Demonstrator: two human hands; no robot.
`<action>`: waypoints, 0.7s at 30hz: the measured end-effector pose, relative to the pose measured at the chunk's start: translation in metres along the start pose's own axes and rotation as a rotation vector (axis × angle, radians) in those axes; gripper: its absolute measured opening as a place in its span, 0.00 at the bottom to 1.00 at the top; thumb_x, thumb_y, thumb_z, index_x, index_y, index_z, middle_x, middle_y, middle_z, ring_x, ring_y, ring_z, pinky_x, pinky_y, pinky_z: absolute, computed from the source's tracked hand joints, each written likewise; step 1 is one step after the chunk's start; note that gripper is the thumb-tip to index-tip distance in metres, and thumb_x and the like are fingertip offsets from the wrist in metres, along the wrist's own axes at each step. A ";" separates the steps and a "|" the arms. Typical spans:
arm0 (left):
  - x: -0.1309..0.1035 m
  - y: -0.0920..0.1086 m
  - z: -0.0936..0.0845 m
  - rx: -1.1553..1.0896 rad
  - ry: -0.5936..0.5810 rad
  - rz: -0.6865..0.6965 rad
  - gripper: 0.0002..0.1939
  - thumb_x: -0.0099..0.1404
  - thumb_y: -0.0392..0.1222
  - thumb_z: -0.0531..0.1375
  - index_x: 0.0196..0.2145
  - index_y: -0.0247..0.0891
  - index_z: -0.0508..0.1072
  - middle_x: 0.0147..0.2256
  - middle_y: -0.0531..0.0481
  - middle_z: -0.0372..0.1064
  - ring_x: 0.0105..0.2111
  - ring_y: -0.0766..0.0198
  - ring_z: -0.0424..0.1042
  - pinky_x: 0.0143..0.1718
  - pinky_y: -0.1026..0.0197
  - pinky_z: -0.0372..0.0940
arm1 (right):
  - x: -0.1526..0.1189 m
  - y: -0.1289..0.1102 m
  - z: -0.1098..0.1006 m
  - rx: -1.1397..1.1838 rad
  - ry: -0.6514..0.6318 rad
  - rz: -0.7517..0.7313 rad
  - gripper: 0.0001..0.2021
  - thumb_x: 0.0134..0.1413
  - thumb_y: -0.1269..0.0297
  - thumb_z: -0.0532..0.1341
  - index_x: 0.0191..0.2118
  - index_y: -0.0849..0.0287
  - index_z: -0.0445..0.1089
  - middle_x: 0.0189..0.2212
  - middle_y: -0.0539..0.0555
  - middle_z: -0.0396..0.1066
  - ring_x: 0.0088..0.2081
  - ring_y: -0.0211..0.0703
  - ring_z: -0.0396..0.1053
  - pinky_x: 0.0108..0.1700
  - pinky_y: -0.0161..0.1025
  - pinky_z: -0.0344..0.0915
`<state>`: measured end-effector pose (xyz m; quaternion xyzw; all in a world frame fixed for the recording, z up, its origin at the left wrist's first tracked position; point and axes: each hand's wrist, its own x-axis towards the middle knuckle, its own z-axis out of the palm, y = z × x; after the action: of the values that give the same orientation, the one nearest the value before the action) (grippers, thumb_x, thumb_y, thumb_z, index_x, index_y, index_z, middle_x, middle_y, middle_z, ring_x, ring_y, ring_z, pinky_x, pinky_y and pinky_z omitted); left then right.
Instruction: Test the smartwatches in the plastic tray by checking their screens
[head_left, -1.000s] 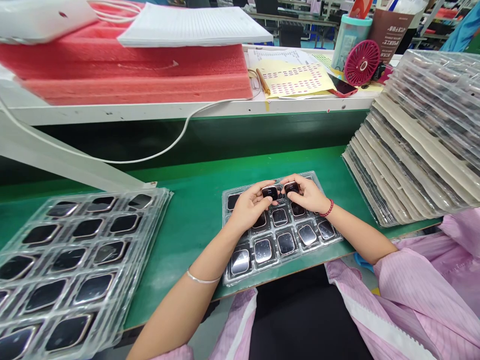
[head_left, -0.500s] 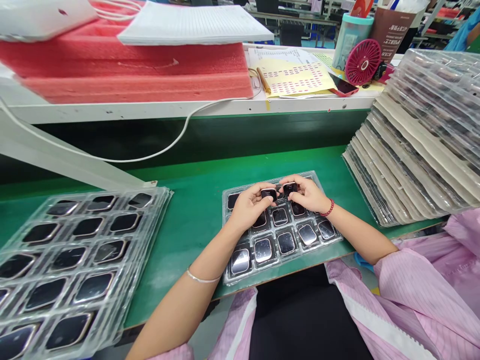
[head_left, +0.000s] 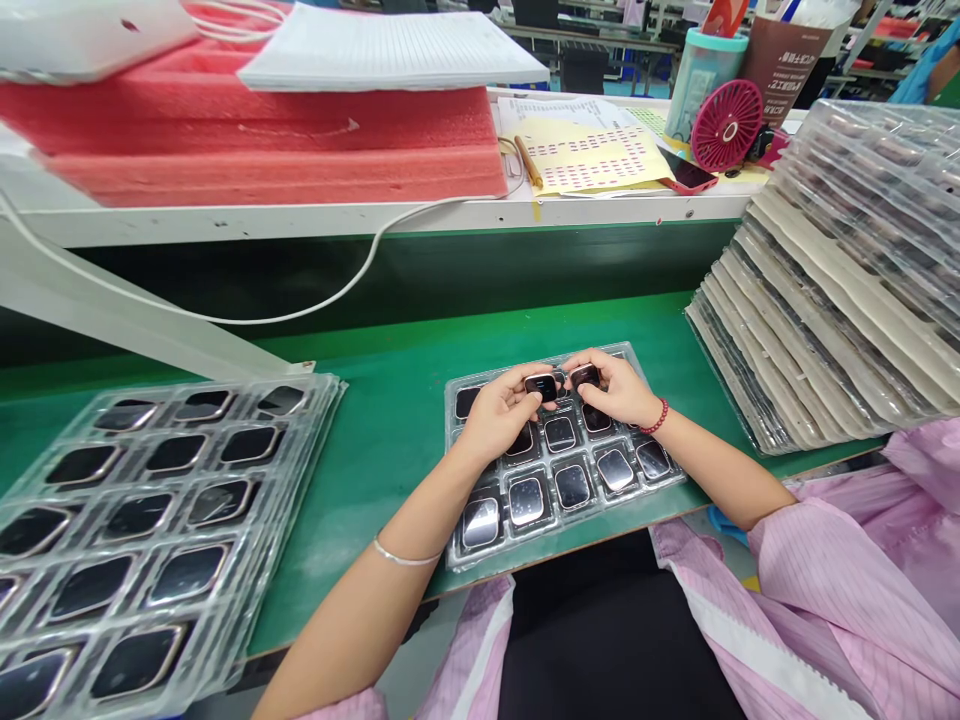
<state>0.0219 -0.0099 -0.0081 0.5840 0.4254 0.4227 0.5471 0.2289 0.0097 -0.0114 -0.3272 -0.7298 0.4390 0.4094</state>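
Note:
My left hand (head_left: 497,412) holds a dark-faced watch case (head_left: 541,387) between thumb and fingers. A second dark watch case (head_left: 584,377) is gripped in my right hand (head_left: 619,390), close beside the first with a small gap. Both hands are over the back part of a clear plastic tray (head_left: 504,557). Several square watch cases with dark or reflecting faces sit in its pockets, one of them a bright-faced case (head_left: 481,522) at the front left. My hands hide part of the back row.
Stacked trays of watch cases (head_left: 174,452) lie at the left on the green table (head_left: 375,430). A tall leaning tray stack (head_left: 810,330) stands at the right. Behind are a white shelf (head_left: 450,214), red foam (head_left: 300,150), a hanging cable (head_left: 330,300) and a pink fan (head_left: 727,125).
The two held watch cases have shifted slightly to the right and tilted a little. Both hands keep their hold, and the trays have not moved.

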 end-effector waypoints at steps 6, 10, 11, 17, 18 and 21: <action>-0.001 0.000 0.000 -0.004 0.002 -0.025 0.24 0.56 0.37 0.61 0.52 0.37 0.69 0.45 0.43 0.76 0.35 0.58 0.78 0.29 0.63 0.68 | -0.001 0.000 -0.001 -0.030 -0.001 0.028 0.18 0.48 0.72 0.58 0.48 0.60 0.65 0.39 0.55 0.74 0.38 0.43 0.73 0.36 0.37 0.69; -0.001 0.000 0.000 -0.015 -0.013 -0.025 0.25 0.55 0.36 0.61 0.52 0.38 0.68 0.44 0.44 0.75 0.35 0.59 0.77 0.35 0.60 0.70 | -0.001 0.001 0.000 -0.014 -0.008 0.034 0.19 0.47 0.73 0.58 0.48 0.61 0.65 0.40 0.56 0.74 0.38 0.43 0.73 0.36 0.37 0.69; 0.000 -0.001 0.000 -0.022 -0.015 -0.026 0.26 0.55 0.36 0.61 0.53 0.38 0.68 0.44 0.44 0.75 0.35 0.59 0.77 0.36 0.59 0.70 | -0.001 0.002 0.000 -0.011 -0.005 0.038 0.19 0.47 0.73 0.57 0.48 0.61 0.65 0.40 0.56 0.74 0.38 0.43 0.73 0.36 0.37 0.69; 0.002 0.005 -0.005 -0.288 -0.048 -0.089 0.32 0.51 0.40 0.70 0.53 0.41 0.66 0.37 0.49 0.74 0.25 0.69 0.72 0.23 0.69 0.64 | 0.000 0.007 0.001 0.071 0.041 0.065 0.20 0.46 0.74 0.58 0.48 0.60 0.66 0.40 0.55 0.74 0.39 0.43 0.73 0.40 0.40 0.71; -0.001 0.012 -0.006 -0.365 -0.093 -0.114 0.31 0.51 0.43 0.71 0.52 0.40 0.67 0.34 0.50 0.73 0.21 0.72 0.69 0.18 0.71 0.60 | 0.000 0.007 0.001 0.118 0.043 0.088 0.20 0.46 0.73 0.58 0.49 0.60 0.65 0.40 0.56 0.75 0.38 0.42 0.74 0.38 0.39 0.71; -0.020 0.049 -0.008 -0.563 -0.362 -0.153 0.30 0.54 0.57 0.69 0.49 0.38 0.71 0.23 0.55 0.69 0.11 0.76 0.59 0.10 0.74 0.52 | -0.001 0.010 0.002 0.241 0.038 0.185 0.21 0.49 0.72 0.59 0.52 0.58 0.65 0.41 0.57 0.75 0.29 0.38 0.72 0.29 0.36 0.71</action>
<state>0.0106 -0.0288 0.0405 0.4421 0.2304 0.3709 0.7835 0.2292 0.0121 -0.0210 -0.3499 -0.6306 0.5531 0.4171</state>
